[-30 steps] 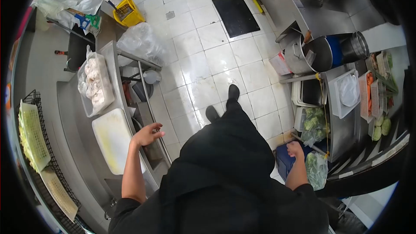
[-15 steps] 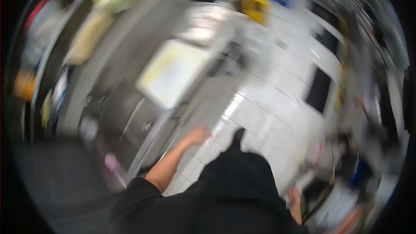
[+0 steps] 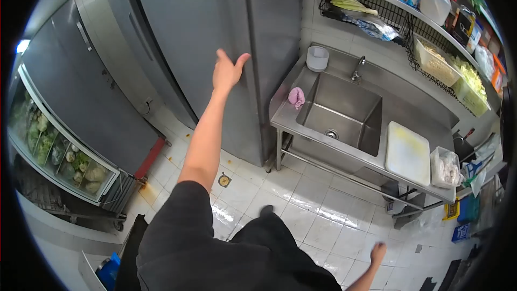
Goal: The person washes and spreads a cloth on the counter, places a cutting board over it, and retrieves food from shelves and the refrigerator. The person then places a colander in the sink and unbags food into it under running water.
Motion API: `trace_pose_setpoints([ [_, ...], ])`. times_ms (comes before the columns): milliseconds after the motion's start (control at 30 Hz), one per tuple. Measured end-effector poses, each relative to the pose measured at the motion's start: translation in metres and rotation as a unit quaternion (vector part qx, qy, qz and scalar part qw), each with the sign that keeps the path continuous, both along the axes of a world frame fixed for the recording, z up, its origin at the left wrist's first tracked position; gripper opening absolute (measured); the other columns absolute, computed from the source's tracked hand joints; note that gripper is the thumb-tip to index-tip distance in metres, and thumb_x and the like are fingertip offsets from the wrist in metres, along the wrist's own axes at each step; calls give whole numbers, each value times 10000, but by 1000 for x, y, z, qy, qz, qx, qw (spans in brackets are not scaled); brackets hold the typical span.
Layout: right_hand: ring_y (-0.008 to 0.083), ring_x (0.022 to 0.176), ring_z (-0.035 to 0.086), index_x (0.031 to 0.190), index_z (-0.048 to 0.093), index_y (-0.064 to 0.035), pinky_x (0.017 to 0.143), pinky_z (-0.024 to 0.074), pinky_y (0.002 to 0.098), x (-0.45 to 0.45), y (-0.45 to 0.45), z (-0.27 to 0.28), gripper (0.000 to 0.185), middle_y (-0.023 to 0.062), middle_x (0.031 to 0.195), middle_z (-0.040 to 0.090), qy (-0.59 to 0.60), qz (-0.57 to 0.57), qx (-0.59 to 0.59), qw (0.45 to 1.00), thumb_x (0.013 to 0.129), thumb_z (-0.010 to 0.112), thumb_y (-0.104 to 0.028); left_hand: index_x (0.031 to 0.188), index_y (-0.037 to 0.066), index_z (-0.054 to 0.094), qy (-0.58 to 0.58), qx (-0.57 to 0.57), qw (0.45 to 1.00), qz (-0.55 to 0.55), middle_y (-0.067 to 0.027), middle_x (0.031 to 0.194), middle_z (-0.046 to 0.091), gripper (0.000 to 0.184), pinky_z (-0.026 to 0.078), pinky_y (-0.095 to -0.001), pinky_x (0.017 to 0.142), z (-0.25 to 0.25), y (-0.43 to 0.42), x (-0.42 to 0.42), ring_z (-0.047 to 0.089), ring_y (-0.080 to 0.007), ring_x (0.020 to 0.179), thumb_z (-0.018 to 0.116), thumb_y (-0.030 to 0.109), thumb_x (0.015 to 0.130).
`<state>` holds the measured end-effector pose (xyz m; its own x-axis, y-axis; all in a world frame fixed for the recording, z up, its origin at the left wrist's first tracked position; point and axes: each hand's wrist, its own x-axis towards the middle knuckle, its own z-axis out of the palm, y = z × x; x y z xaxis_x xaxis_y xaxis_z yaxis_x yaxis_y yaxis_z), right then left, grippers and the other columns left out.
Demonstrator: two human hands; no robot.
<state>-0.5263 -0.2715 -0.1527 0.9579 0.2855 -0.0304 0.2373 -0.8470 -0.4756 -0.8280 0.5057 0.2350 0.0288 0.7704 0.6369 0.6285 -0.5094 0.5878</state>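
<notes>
My left hand (image 3: 229, 71) is raised with thumb and fingers apart, holding nothing. It reaches toward the tall grey refrigerator door (image 3: 186, 27), in front of its vertical handle (image 3: 219, 8). Whether the fingertips touch the door or handle, I cannot tell. Low at my right side hangs my right hand (image 3: 378, 251), its fingers curled in and nothing visible in them. White floor tiles lie below it.
Right of the refrigerator stands a steel sink (image 3: 344, 110) with a pink cloth (image 3: 296, 97), a white tub (image 3: 317, 58) and a cutting board (image 3: 407, 153). A glass-fronted case (image 3: 59, 151) of vegetables is at left. A floor drain (image 3: 224, 180) lies ahead.
My view has swung left from the aisle and sink counter to the refrigerators. My left hand has risen and opened from a curled, lowered position; the right stays low.
</notes>
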Motion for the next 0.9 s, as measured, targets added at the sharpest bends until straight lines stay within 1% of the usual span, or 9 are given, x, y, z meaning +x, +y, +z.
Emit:
trace_pose_setpoints([
  [167, 416, 927, 660, 1035, 641, 1, 795, 521, 455, -80, 268, 34, 268, 258, 953, 681, 123, 253, 12, 960, 854, 610, -194, 810, -55, 502, -41, -30, 986, -159, -239, 655, 576, 524, 449, -463, 603, 1, 11, -41, 534, -413, 603, 572, 446, 945],
  [300, 407, 931, 659, 1055, 658, -21, 845, 516, 439, -161, 414, 26, 350, 244, 953, 689, 207, 391, -22, 897, 860, 617, -309, 660, -1, 381, -182, 54, 969, -157, -57, 514, 375, 430, 286, -291, 449, -26, -12, -121, 310, -77, 543, 609, 218, 952],
  [400, 393, 972, 649, 1057, 664, -35, 859, 514, 438, -207, 478, 5, 353, 214, 1015, 691, 214, 459, -97, 857, 872, 585, -325, 612, 52, 381, -221, 128, 963, -83, 54, 544, 306, 457, 228, -276, 453, -58, -13, -210, 298, -65, 525, 537, 256, 990],
  [467, 377, 1007, 640, 1025, 674, -44, 881, 503, 440, -217, 517, -4, 341, 196, 1036, 691, 242, 540, -178, 786, 869, 586, -334, 943, 47, 484, -280, 237, 930, 14, -52, 946, 482, 419, 414, -309, 825, -144, 21, -287, 471, -133, 871, 320, 421, 1035],
  [500, 377, 1007, 640, 1025, 674, -44, 881, 503, 440, -218, 530, -6, 341, 196, 1036, 691, 239, 544, -184, 783, 869, 586, -334, 1222, 40, 436, -299, 106, 948, -36, -118, 1222, 459, 501, 309, -350, 1058, -197, 34, -357, 425, -180, 1168, 283, 476, 1030],
  [533, 371, 1020, 635, 1011, 678, -47, 891, 499, 440, -216, 543, -7, 342, 196, 1041, 689, 226, 559, -196, 773, 867, 588, -344, 1237, 26, 468, 4, 230, 965, 123, -119, 1193, 506, 422, 367, -366, 1018, -176, 29, -394, 473, -208, 1136, 369, 375, 1021],
  [567, 364, 1033, 631, 997, 682, -51, 901, 494, 440, -215, 554, -8, 344, 195, 1045, 688, 215, 573, -208, 763, 864, 590, -354, 1252, 12, 500, 310, 317, 857, 262, -121, 1164, 552, 358, 426, -383, 977, -153, 20, -422, 521, -237, 1105, 456, 273, 1011],
  [633, 372, 1021, 634, 986, 682, -43, 894, 497, 447, -204, 574, -10, 345, 201, 1037, 687, 197, 573, -222, 764, 862, 586, -350, 1179, -41, 589, -114, 214, 965, 98, -200, 1168, 616, 437, 476, -449, 878, -196, 41, -475, 608, -344, 1019, 662, 251, 863],
  [900, 406, 977, 638, 951, 674, 1, 876, 505, 471, -176, 628, 19, 333, 229, 1011, 679, 128, 538, -230, 801, 847, 564, -296, 1047, -9, 620, -361, 96, 927, 6, -133, 1056, 647, 278, 546, -350, 702, -191, 50, -538, 639, -249, 868, 465, 210, 974],
])
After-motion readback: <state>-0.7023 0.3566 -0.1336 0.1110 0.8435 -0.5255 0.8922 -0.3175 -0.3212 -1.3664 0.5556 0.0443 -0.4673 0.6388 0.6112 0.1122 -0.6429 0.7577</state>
